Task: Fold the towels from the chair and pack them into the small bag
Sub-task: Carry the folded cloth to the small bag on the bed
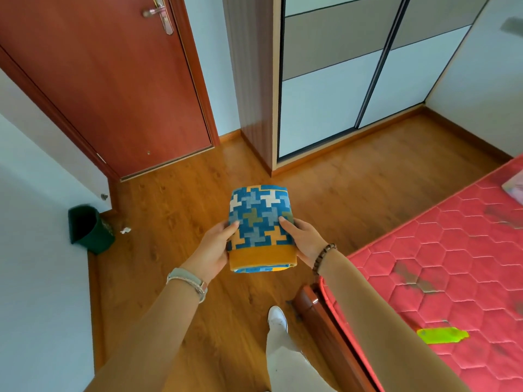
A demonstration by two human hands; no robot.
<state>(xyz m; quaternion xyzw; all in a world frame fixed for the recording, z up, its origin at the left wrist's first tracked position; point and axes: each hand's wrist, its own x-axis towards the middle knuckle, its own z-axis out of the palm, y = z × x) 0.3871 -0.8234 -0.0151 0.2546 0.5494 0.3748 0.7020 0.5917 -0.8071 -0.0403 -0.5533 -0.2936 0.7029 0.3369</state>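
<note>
Towel [261,219] is what both my hands are grasping, a blue, white and mustard patterned one folded into a thick packet with an orange band on the edge nearest me. It sits in the air in front of me above the wooden floor [198,193]. My left hand [213,250] holds its left side and my right hand [304,239] its right, each thumb pressed on the top face and the other fingers tucked underneath, out of sight. The folding looks finished to me, so the step in hand is carrying it to the bag and sliding it in. To do that well I should press evenly from both sides so the layers at the near edge do not fan open. I should also hold the packet level and lead with a folded edge rather than the loose ends. The small bag is nowhere in view, and neither is the chair, so I cannot say what is packed so far. The only container I can see is a dark green bin [90,230] by the wall to my left; its mouth is in shadow and I cannot make out its contents. A scrap of paper [125,230] lies on the floor just beside it. To my right is a red quilted mattress [452,250].
</note>
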